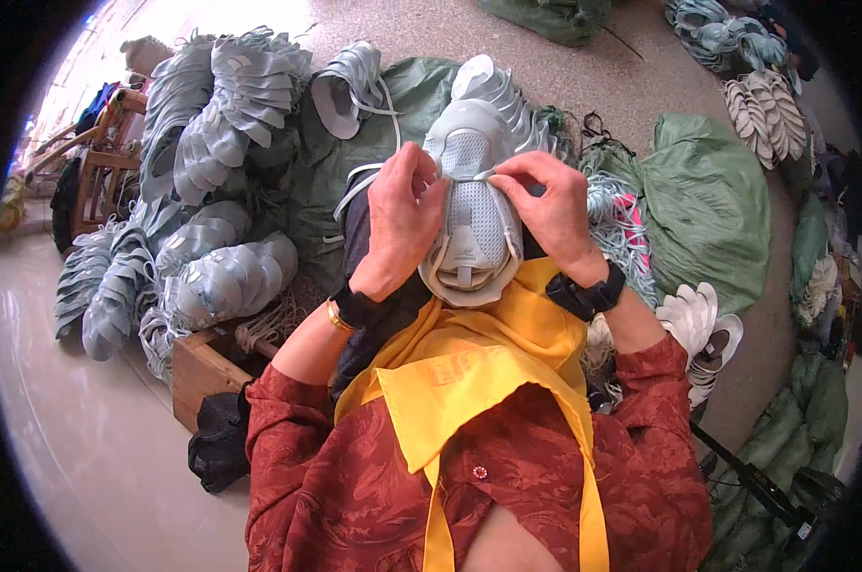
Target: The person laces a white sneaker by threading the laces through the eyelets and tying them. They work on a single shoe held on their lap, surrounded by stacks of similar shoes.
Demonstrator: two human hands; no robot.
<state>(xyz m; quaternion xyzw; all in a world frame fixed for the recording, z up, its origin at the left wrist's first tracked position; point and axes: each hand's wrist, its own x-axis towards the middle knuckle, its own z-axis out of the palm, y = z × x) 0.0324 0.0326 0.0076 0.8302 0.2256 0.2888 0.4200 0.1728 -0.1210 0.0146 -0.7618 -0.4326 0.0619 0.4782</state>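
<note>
Here, a pale grey-blue shoe upper [476, 224] lies in front of you, over your lap, its rounded collar end towards you and its perforated front pointing away. Your two hands meet over its middle, one on each side. Your right hand [550, 205] is nearly closed, thumb and forefinger pinched together on a thin pale lace [483, 175] that lies across the upper. Your left hand [404, 210] has its fingers curled in, with thumb and forefinger close together at the upper's left edge; you cannot tell from this view whether they grip the lace too.

Just beyond the upper stands a fanned stack of similar uppers [507, 95]. A single upper with trailing white laces [345, 92] rests on a green sack to the left. Farther left are thick grey-blue piles [235, 110], and below them a wooden box [205, 379] near the shiny floor [116, 448]. On your right sit a tangle of laces [610, 205] and a bulging green sack [707, 214]. You wear a yellow apron [459, 391] over a red patterned top [326, 467].
</note>
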